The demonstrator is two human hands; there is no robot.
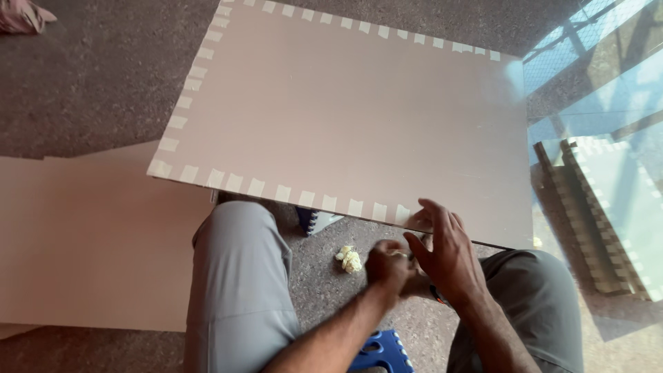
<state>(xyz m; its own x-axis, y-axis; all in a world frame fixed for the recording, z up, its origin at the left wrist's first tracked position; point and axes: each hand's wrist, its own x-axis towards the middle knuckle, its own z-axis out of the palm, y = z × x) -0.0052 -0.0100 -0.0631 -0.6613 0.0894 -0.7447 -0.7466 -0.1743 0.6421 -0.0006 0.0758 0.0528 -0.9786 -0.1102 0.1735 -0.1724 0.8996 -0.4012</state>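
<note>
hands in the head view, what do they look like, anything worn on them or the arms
Both forearms are bare, with no sleeves in view. The left hand wears a ring on one finger. The right hand shows no ring from this angle; a dark band, likely a watch or bracelet, sits at its wrist, mostly hidden. No gloves. Grey trousers cover both legs.

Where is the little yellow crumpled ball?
The yellow crumpled ball lies on the speckled floor between the person's knees, just left of the left hand, below the board's taped edge.

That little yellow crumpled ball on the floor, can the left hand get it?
Probably yes. The yellow crumpled ball lies on open floor beside the left hand, with nothing between them.
</note>
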